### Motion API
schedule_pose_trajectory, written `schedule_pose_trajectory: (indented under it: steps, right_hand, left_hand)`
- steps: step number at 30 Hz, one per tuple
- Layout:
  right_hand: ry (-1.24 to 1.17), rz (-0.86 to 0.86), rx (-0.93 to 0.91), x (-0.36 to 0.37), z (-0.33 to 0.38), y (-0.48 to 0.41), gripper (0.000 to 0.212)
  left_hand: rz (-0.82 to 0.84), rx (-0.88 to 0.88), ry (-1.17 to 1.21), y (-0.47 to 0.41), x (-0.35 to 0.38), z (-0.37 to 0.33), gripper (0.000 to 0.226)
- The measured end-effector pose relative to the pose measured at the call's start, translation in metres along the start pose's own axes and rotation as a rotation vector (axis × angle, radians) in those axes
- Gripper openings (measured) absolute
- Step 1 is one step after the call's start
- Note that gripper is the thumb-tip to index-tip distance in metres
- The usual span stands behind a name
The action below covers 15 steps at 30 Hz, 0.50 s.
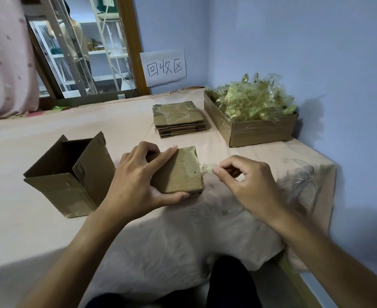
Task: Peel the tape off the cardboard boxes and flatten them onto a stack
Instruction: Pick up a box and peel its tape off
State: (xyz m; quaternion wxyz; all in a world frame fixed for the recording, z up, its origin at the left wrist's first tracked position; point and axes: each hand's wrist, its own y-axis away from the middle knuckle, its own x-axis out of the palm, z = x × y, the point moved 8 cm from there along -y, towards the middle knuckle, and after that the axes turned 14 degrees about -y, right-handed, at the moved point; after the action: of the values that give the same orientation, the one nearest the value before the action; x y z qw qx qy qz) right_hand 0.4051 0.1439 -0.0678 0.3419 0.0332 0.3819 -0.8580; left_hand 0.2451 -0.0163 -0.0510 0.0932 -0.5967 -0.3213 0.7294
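Note:
A small closed cardboard box (180, 172) with clear tape along its right side sits on the cloth-covered table in front of me. My left hand (136, 181) grips it, fingers over the top and thumb under the near edge. At the box's right edge, my right hand (247, 178) pinches a loose end of the tape strip (207, 168). Farther back lies a stack of flattened boxes (179, 120).
An open-topped cardboard box (71, 176) stands to the left. A shallow cardboard tray (261, 130) heaped with crumpled used tape sits at the back right by the blue wall. A paper sign (163, 67) hangs on the wall. The table's right edge drops off near the wall.

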Motion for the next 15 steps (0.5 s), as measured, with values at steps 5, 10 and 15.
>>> schedule_pose_trajectory:
  steps: [5,10,15]
  right_hand:
    - [-0.131,0.074,0.030,0.020,0.013,-0.004,0.011]
    - [-0.048,0.017,-0.021,0.027,0.018,-0.010,0.012]
    - [-0.171,0.040,0.086,0.024,0.004,-0.011,0.009]
  left_hand:
    - [-0.005,-0.002,-0.009,0.001,0.000,-0.001,0.099]
    - [-0.024,0.010,-0.021,0.002,0.000,-0.001,0.098]
    - [-0.019,0.032,-0.001,0.003,0.001,0.002,0.098]
